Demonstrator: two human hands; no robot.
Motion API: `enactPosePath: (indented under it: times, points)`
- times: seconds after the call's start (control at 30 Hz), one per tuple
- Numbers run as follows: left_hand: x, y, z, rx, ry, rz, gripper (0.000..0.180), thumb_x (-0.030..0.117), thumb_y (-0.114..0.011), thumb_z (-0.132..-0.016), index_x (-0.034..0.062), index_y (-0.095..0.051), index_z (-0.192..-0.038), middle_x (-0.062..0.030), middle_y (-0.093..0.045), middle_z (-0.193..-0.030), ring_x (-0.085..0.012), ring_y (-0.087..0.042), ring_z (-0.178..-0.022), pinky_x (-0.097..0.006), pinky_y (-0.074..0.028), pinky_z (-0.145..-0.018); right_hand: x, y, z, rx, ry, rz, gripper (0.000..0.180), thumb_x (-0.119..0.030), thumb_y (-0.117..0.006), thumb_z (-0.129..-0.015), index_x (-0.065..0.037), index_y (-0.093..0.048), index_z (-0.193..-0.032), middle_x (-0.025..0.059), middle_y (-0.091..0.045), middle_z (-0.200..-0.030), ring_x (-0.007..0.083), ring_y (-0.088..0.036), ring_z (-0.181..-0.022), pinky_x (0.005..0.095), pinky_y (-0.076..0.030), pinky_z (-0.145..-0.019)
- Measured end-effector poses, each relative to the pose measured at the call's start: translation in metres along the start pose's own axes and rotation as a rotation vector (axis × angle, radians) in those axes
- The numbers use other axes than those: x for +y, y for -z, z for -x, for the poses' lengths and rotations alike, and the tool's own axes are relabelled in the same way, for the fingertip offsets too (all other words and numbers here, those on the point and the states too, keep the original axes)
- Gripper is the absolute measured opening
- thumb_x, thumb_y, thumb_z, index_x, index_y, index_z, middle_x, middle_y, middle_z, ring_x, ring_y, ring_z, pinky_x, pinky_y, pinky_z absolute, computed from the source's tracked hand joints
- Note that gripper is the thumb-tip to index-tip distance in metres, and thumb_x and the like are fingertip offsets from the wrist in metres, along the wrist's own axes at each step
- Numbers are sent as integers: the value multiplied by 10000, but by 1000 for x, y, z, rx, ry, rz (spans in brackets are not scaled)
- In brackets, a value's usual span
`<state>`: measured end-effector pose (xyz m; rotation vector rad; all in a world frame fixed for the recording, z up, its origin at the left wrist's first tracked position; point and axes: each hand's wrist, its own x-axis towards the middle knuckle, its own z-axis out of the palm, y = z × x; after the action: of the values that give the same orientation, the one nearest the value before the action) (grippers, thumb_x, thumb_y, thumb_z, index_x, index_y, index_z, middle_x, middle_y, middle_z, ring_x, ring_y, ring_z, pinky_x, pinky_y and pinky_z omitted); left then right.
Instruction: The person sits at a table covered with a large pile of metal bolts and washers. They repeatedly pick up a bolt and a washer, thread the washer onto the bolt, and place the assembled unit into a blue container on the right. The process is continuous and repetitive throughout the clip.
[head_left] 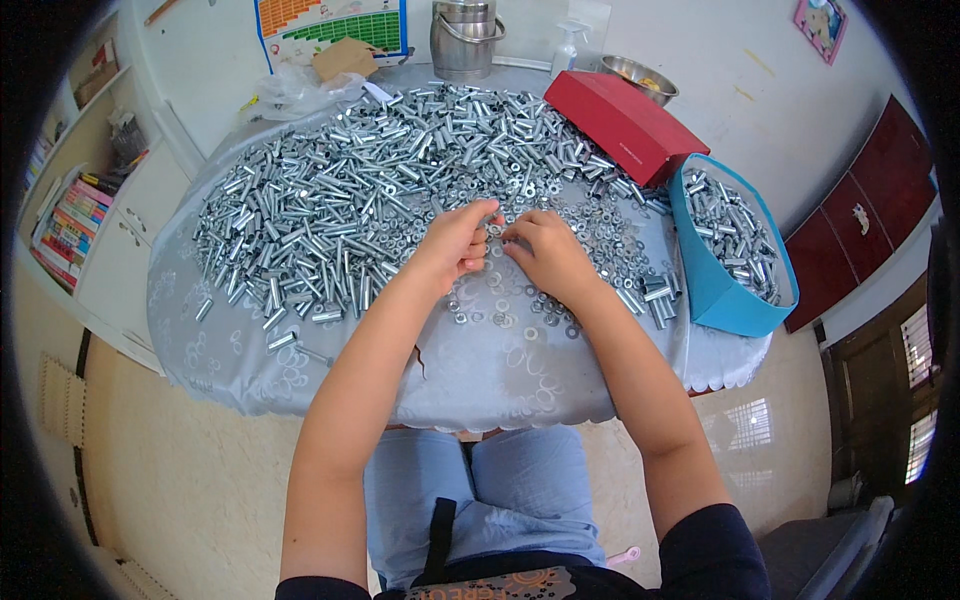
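Left hand (456, 242) curled, fingertips together, right hand (550, 254) just beside it, fingers bunched — what either grips, I cannot tell — round silvery metal washers (612, 243) scattered beneath, silvery cylindrical metal sleeves (318, 188) heaped around, pale grey patterned tablecloth (500, 385) below.

Silvery patterned tablecloth (475, 375) beneath metal tubes (300, 172), washers (612, 243) and a blue box (738, 316).
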<state>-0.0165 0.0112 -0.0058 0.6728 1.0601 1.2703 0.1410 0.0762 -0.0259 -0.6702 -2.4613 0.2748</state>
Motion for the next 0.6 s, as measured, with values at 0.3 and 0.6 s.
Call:
enactPosePath:
  times: [0.3, 0.6]
  points:
    - [1, -3, 3, 28, 0, -78, 288, 328, -549, -843, 41, -538, -862, 100, -239, -509, -27, -221, -421, -208, -193, -405, -6, 7, -7, 219, -311, -624, 167, -83, -584, -819, 14, -574, -955, 98, -624, -883, 169, -593, -822, 261, -450, -705]
    - [0, -5, 4, 20, -6, -151, 309, 378, -535, -846, 70, -537, -820, 99, -244, -529, -25, -216, -431, -204, -193, -412, -8, 3, -8, 124, -255, -933, 185, -66, -548, -847, 38, -552, -1000, 99, -618, -907, 144, -603, -825, 258, -465, -723]
